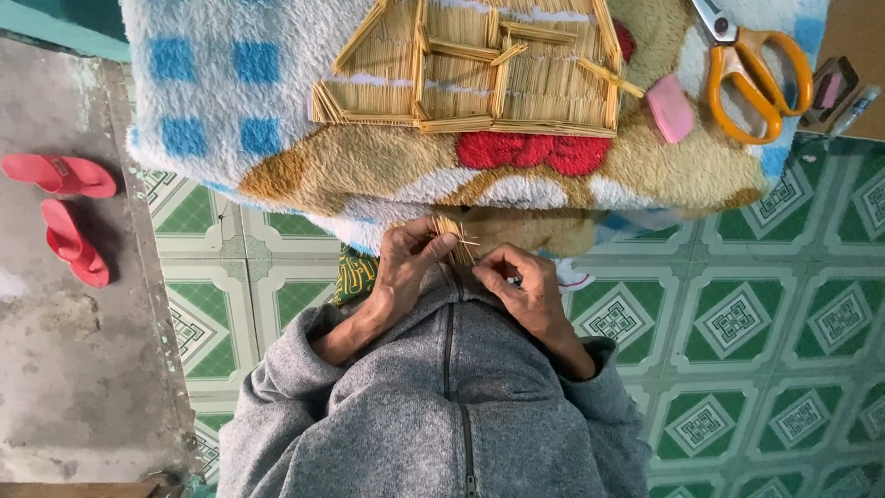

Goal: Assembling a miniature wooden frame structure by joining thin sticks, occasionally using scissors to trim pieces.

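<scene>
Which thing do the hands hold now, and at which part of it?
Both hands hold a small bundle of thin wooden sticks: the left hand grips its side, and the right hand pinches its lower end.

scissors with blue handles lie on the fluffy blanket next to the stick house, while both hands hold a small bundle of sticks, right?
Not quite: the scissors have orange handles, not blue, as the head view shows. The rest holds: they lie on the fluffy blanket near the stick house, and the left hand and right hand hold a small bundle of sticks.
</scene>
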